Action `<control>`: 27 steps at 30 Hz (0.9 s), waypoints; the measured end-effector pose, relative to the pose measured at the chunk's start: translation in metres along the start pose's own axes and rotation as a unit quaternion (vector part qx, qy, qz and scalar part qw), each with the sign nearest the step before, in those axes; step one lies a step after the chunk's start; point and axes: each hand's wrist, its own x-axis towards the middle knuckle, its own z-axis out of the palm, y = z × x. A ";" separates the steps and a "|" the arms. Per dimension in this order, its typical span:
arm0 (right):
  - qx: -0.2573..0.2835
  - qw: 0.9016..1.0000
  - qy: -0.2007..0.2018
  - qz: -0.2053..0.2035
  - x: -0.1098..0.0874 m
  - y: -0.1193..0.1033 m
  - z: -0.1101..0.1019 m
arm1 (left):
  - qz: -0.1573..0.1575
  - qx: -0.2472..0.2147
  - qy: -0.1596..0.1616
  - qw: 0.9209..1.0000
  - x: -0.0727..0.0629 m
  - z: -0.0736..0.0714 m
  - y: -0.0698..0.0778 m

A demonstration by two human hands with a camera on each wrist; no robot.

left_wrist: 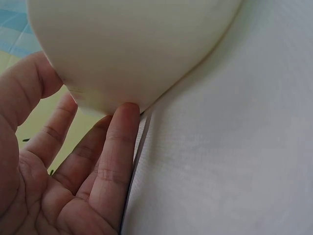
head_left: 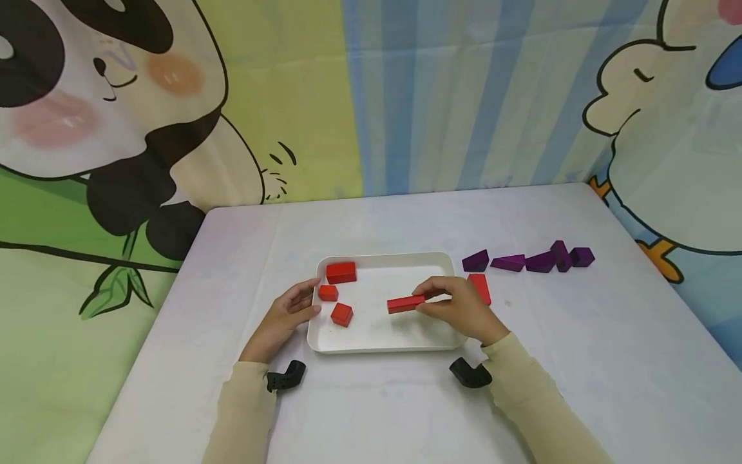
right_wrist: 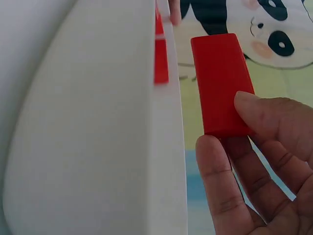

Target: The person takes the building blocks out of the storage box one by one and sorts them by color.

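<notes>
My right hand pinches a red rectangular block between thumb and fingers, above the right part of a white tray. In the right wrist view the block shows its broad, smooth face, the thumb lying over one edge. At the tray's left end, my left hand holds the rim with bent fingers. The left wrist view has thumb and fingertips against the tray's pale outer wall. Inside the tray's left part lie a larger red block and two smaller ones, a red block and a red cube.
Another red block lies just outside the tray's right end, partly behind my right hand. Several purple blocks stand in a row at the back right of the white table. Printed cloth hangs behind the table.
</notes>
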 end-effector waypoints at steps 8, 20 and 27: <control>-0.079 0.995 0.058 0.019 -0.019 0.012 -0.050 | -0.006 0.006 0.000 1.000 0.000 0.001 0.003; -0.173 0.978 0.103 0.061 -0.043 0.041 -0.117 | -0.003 -0.003 -0.003 1.000 -0.002 0.000 0.002; -0.171 0.975 0.104 0.095 -0.050 0.065 -0.134 | 0.001 0.003 -0.003 1.000 -0.001 -0.001 0.002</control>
